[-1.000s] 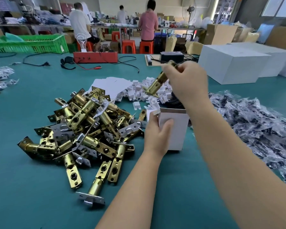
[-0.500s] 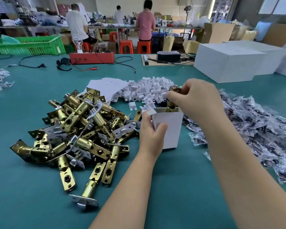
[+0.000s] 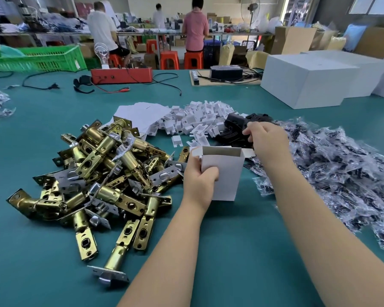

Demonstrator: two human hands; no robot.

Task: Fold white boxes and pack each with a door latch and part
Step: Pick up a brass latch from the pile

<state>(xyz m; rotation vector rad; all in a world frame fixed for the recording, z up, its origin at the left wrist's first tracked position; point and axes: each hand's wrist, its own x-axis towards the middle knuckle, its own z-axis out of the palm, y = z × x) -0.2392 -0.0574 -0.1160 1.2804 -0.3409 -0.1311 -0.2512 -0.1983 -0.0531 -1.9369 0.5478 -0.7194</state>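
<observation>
The small white folded cardboard box stands upright at centre, top flaps open, with the left hand gripping its left wall, evidently steadying it for loading. The right hand, fingers curled, pinches black plastic parts just beyond it. The heap of brass door latches lies to the left.

A white box stands on the teal table, and left of the box sits a heap of brass-gold latches with silver plates. Beyond the box lie white clips and black parts; far left, a green crate.
</observation>
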